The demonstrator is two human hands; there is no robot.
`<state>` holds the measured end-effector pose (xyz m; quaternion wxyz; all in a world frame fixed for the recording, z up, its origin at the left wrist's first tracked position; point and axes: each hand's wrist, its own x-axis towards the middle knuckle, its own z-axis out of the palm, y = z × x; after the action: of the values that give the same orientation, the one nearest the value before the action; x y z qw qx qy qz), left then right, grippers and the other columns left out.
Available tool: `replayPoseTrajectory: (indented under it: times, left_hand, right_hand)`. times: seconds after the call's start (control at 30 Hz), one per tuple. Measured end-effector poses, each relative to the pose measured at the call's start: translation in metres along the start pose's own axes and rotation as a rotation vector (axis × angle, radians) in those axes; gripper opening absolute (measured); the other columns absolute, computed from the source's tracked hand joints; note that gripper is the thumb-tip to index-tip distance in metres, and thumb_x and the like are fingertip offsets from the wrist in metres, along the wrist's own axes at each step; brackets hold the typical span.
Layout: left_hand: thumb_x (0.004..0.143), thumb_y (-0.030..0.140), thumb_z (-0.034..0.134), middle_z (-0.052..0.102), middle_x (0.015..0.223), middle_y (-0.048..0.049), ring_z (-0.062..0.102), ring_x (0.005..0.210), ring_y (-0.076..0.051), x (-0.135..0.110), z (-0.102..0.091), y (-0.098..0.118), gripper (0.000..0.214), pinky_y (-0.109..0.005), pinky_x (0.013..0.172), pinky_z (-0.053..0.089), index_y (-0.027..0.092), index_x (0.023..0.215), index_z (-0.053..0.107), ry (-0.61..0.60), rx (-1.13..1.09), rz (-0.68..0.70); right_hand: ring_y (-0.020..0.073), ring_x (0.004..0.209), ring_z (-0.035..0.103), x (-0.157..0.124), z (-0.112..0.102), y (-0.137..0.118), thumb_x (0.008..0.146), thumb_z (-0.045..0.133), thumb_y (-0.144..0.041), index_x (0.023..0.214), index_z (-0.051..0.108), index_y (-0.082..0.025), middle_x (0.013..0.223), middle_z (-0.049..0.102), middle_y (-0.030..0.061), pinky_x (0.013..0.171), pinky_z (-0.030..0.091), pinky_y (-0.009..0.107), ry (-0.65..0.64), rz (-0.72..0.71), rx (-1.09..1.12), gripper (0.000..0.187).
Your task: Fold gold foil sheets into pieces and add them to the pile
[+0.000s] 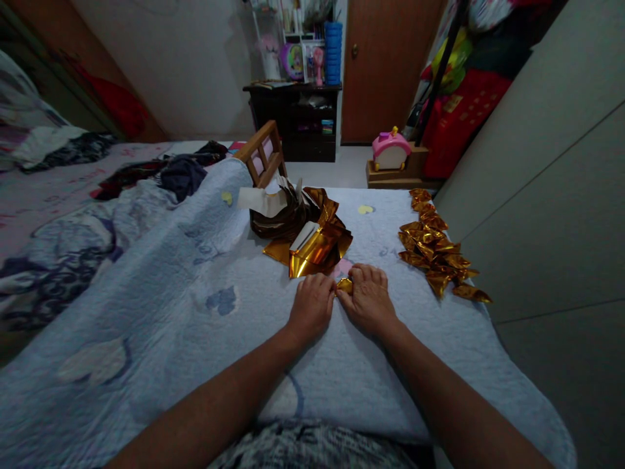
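Note:
On the pale blue quilt (234,345), a small piece of folded gold foil paper (344,285) lies between my two hands. My left hand (313,301) is closed, fingers curled, with its thumb side at the piece's left end. Across from it, my right hand (370,299) presses the right end with bent fingers. Most of the piece is hidden by my hands. Just beyond them is a loose pile of gold foil sheets (322,247), some showing pale backs. Folded gold foil pieces with pointed ends (430,244) lie in a heap to the right.
A stack of brown-edged paper (278,218) stands behind the foil sheets, near a wooden bed rail (263,153). Crumpled clothes (180,176) lie to the left. A pale cabinet (551,215) borders the bed's right side. A pink toy (391,151) sits beyond the far edge.

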<state>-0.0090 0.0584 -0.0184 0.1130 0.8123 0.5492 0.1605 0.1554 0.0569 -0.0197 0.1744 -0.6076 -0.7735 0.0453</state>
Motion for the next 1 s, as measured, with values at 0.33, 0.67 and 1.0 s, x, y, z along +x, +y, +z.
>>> replayPoseTrajectory:
  times: [0.33, 0.67, 1.0]
  left_hand:
    - [0.103, 0.026, 0.046, 0.062, 0.103, -0.005, 0.05, 0.096, -0.025, 0.002, 0.002, 0.003, 0.015, -0.038, 0.08, 0.037, 0.024, 0.105, 0.06, -0.035, 0.106, -0.014]
    - [0.102, 0.025, 0.048, 0.061, 0.101, -0.0056, 0.05, 0.095, -0.025, 0.003, 0.001, 0.003, 0.012, -0.038, 0.08, 0.037, 0.024, 0.104, 0.06, -0.027, 0.067, -0.008]
    - [0.098, 0.016, 0.05, 0.062, 0.105, -0.0054, 0.051, 0.101, -0.025, -0.002, -0.001, -0.001, 0.015, -0.039, 0.088, 0.039, 0.021, 0.107, 0.06, -0.01, -0.058, 0.024]
  right_hand:
    - [0.0312, 0.129, 0.043, -0.002, 0.001, 0.005, 0.093, 0.054, -0.032, 0.132, 0.052, -0.024, 0.135, 0.056, 0.0117, 0.114, 0.023, 0.057, 0.004, 0.033, 0.018, 0.039]
    - [0.0311, 0.128, 0.043, -0.014, -0.002, 0.023, 0.092, 0.054, -0.025, 0.131, 0.053, -0.026, 0.135, 0.055, 0.0115, 0.112, 0.027, 0.057, 0.053, 0.03, 0.005, 0.04]
    - [0.0295, 0.125, 0.046, -0.019, -0.007, 0.032, 0.089, 0.048, -0.014, 0.123, 0.055, -0.02, 0.129, 0.056, 0.0128, 0.11, 0.03, 0.054, 0.06, 0.033, 0.064, 0.035]
